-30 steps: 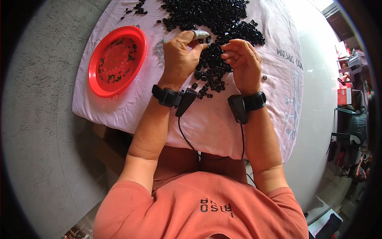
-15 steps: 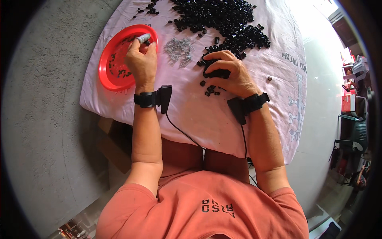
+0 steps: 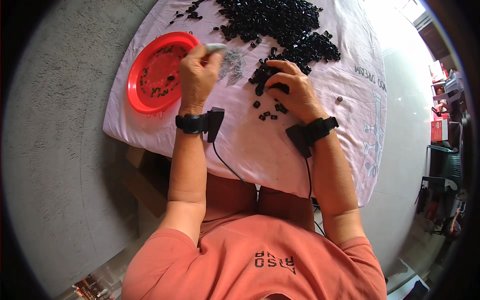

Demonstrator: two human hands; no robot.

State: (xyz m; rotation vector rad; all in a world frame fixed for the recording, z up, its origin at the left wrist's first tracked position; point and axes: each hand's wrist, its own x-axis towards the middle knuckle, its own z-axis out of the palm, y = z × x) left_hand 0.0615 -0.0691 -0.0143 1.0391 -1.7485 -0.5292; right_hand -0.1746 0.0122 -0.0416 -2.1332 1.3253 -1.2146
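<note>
Small black plastic pieces (image 3: pixel 272 22) lie in a broad heap toward the worktop's far edge, with a tail of them running down toward the near edge and strays near the far left corner. Under the heap, a pale pink cloth with printed drawings covers the worktop (image 3: pixel 245 145). By the left edge sits a round red basin (image 3: pixel 131 87), more dark pieces scattered over its bottom. Between basin and heap lies a loose pile of thin, pale grey pins (image 3: pixel 234 69).

The left hand (image 3: pixel 198 77) is over the basin's right rim, close beside the pins. Its thumb and forefinger nearly meet at the tips, the forefinger wearing a silvery wrap (image 3: pixel 215 47); whether they hold anything small cannot be told. The right hand (image 3: pixel 300 97) arches over the heap's near end, thumb and forefinger well parted around black pieces; whether it touches them is unclear.

One brownish piece (image 3: pixel 339 99) lies alone toward the right edge. Each wrist carries a black strap (image 3: pixel 191 124) with a boxy device (image 3: pixel 214 124) and a cable.
</note>
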